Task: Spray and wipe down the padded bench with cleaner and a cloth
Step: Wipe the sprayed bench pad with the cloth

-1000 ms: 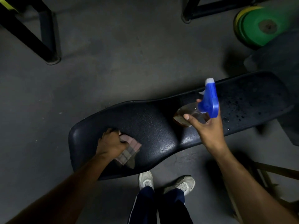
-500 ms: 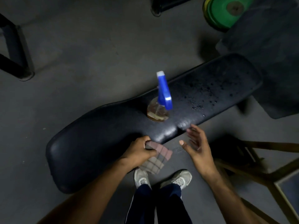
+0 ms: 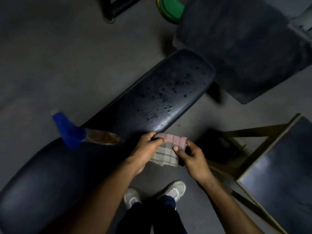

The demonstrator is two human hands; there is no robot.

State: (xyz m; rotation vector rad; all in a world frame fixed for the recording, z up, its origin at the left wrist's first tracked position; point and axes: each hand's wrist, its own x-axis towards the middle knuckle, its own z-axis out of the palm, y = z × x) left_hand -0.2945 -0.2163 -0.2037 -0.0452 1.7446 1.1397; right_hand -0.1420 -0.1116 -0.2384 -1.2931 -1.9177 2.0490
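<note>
The bench [image 3: 104,149] is running diagonally across the floor [image 3: 55,65], its black pad rising from the lower left toward the upper right, directly ahead of the person's shoes [image 3: 175,190]. Droplets are beading on the far half of the bench. The bottle [image 3: 84,134], blue-headed and blurred, is sitting on the bench near its middle, on its far edge. Both hands are holding the cloth [image 3: 168,151] just off the near edge of the bench. The left hand [image 3: 146,147] is gripping one end with curled fingers; the right hand [image 3: 192,157] is pinching the other end between thumb and fingers. A green plate [image 3: 168,9] is lying on the floor beyond the far end of the bench. A stool [image 3: 276,168] is standing right of the bench.
</note>
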